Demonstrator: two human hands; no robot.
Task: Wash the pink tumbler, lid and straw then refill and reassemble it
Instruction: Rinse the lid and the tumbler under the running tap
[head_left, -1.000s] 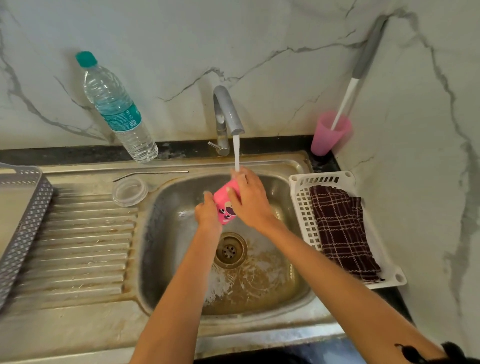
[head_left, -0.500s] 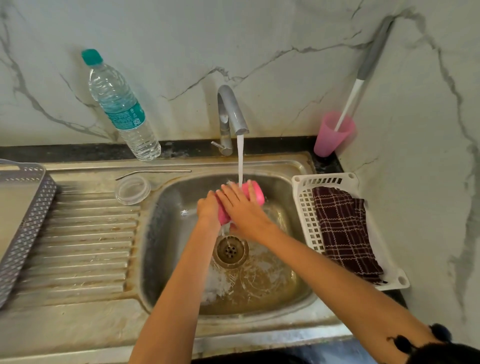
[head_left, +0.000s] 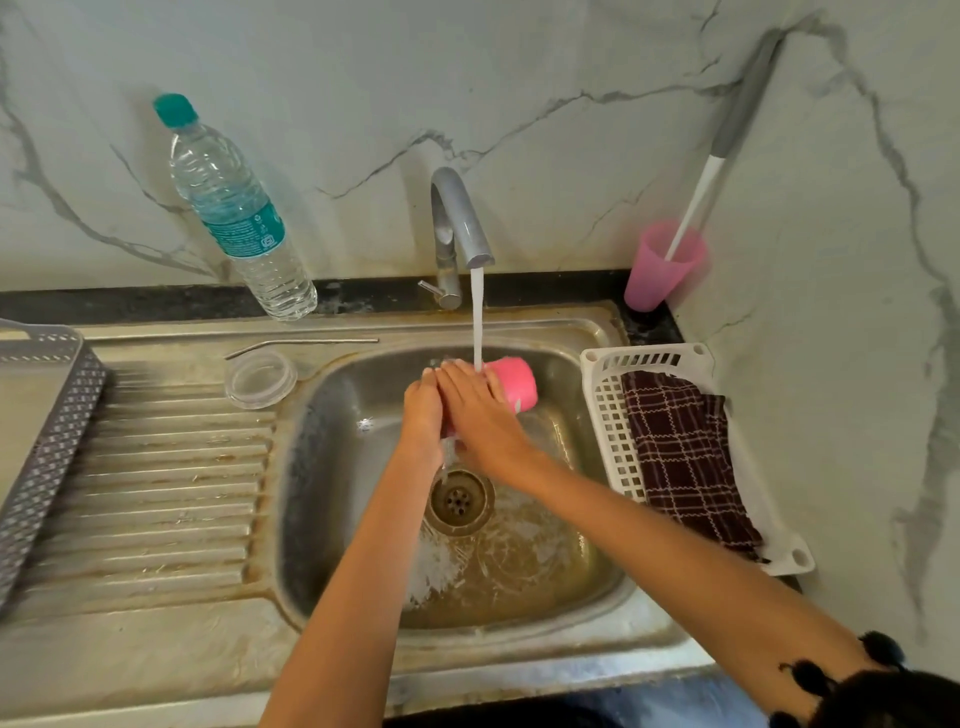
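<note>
Under the tap (head_left: 460, 223) stream, over the sink (head_left: 322, 493): pink tumbler (head_left: 513, 382) on its side, left hand (head_left: 423, 415) grip curled round its near end, right hand (head_left: 480, 415) flat across it. Rinse step, judged. Next: fetch lid (head_left: 261, 378) and straw (head_left: 306, 345) beside the basin.

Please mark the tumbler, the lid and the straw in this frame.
tumbler (head_left: 513, 383): head view, exposed pink side wall.
lid (head_left: 261, 378): head view, centre of the clear disc.
straw (head_left: 317, 342): head view, middle of the metal shaft.
</note>
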